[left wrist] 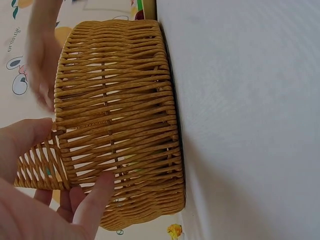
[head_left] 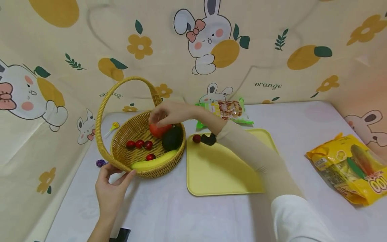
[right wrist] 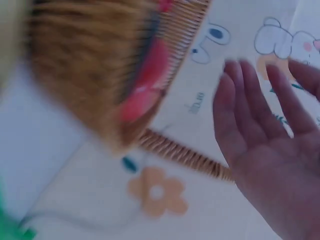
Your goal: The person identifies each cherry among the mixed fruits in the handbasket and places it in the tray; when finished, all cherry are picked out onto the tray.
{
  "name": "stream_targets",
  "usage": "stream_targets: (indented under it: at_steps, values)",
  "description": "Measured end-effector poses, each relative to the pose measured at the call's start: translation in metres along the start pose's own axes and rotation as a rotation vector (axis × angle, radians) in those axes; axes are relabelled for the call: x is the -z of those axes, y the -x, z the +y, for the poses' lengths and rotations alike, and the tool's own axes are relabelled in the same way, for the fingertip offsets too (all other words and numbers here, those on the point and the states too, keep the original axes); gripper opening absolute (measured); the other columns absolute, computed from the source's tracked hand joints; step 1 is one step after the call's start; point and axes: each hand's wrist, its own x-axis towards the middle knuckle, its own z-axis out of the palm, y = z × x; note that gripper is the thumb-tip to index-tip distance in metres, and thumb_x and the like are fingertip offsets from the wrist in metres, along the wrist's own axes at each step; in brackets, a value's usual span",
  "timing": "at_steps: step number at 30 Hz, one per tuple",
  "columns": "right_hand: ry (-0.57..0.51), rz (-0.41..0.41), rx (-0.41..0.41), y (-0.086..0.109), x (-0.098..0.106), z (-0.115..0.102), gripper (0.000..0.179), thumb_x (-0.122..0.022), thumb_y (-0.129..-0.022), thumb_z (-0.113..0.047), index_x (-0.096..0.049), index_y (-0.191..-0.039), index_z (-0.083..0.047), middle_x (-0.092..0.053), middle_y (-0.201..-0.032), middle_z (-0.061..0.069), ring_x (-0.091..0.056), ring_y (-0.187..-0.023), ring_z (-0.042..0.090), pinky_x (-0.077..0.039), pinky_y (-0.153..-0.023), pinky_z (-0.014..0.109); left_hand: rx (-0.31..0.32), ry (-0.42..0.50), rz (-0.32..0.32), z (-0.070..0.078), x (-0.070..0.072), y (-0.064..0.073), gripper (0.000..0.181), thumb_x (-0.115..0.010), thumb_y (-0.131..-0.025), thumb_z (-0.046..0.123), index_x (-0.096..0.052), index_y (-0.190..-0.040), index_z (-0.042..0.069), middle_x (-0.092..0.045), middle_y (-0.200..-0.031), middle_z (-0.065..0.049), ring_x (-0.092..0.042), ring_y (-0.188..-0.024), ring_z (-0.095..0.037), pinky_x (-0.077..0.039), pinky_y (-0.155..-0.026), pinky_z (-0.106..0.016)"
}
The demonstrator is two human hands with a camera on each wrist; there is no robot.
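Note:
A wicker basket (head_left: 121,134) with a tall handle (head_left: 99,131) stands at the left of the table. My left hand (head_left: 112,191) grips its near rim where the handle joins; the left wrist view shows the thumb above and fingers on the woven side (left wrist: 120,100). Inside lie a red round fruit (head_left: 158,131), a dark green avocado (head_left: 172,138), a banana (head_left: 155,162) and several red cherries (head_left: 139,144). Over the red fruit hovers my right hand (head_left: 172,113). In the right wrist view that hand (right wrist: 272,135) has extended, spread fingers, apart from the fruit (right wrist: 150,82).
Right of the basket lies a yellow tray (head_left: 223,171), with a dark red cherry (head_left: 197,138) at its upper left corner. Behind it is a green-edged snack bag (head_left: 228,109). A yellow bag (head_left: 350,168) lies far right. Yellow (head_left: 115,125) and purple (head_left: 100,163) lollipops lie left of the basket.

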Motion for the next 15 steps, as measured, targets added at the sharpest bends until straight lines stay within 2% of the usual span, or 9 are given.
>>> stream_targets:
  at_steps: [3, 7, 10, 12, 15]
  values:
    - [-0.079, -0.116, -0.022, -0.034, -0.006, -0.006, 0.024, -0.06, -0.095, -0.003, -0.067, -0.118, 0.001, -0.068, -0.105, 0.013, -0.063, -0.096, 0.021, -0.058, -0.089, 0.032, 0.004, 0.002, -0.003, -0.002, 0.0, 0.001, 0.048, -0.08, -0.072, -0.018, -0.056, -0.112, -0.009, -0.054, -0.097, -0.009, -0.055, -0.093, -0.02, -0.062, -0.072, -0.019]
    - [-0.152, -0.29, -0.168, -0.066, -0.019, -0.008, 0.027, -0.059, -0.095, 0.0, -0.066, -0.121, -0.002, -0.066, -0.109, 0.019, -0.064, -0.097, 0.032, -0.06, -0.088, 0.045, -0.001, -0.016, -0.01, -0.002, 0.001, 0.0, 0.049, -0.08, -0.073, -0.017, -0.055, -0.114, -0.01, -0.054, -0.098, -0.009, -0.055, -0.094, -0.02, -0.062, -0.074, -0.019]
    - [-0.199, -0.418, -0.271, -0.081, -0.031, -0.005, 0.031, -0.059, -0.093, 0.003, -0.066, -0.122, -0.002, -0.065, -0.116, 0.023, -0.064, -0.103, 0.037, -0.059, -0.093, 0.048, -0.007, -0.005, -0.011, -0.002, 0.001, 0.0, 0.049, -0.079, -0.073, -0.018, -0.055, -0.114, -0.012, -0.054, -0.098, -0.009, -0.055, -0.093, -0.021, -0.062, -0.074, -0.02]
    - [-0.23, -0.472, -0.319, -0.088, -0.038, -0.002, 0.033, -0.061, -0.092, 0.005, -0.065, -0.124, 0.0, -0.064, -0.12, 0.023, -0.064, -0.107, 0.037, -0.058, -0.094, 0.047, -0.012, 0.018, -0.01, -0.003, 0.001, 0.0, 0.049, -0.079, -0.072, -0.019, -0.054, -0.114, -0.013, -0.054, -0.097, -0.009, -0.054, -0.093, -0.021, -0.062, -0.074, -0.019]
    - [-0.258, -0.541, -0.355, -0.095, -0.047, 0.003, 0.038, -0.063, -0.093, 0.005, -0.06, -0.131, 0.002, -0.061, -0.124, 0.023, -0.062, -0.111, 0.034, -0.057, -0.097, 0.047, -0.016, 0.047, -0.009, -0.004, 0.001, -0.001, 0.049, -0.078, -0.072, -0.02, -0.054, -0.114, -0.013, -0.053, -0.097, -0.01, -0.054, -0.094, -0.02, -0.062, -0.074, -0.02]
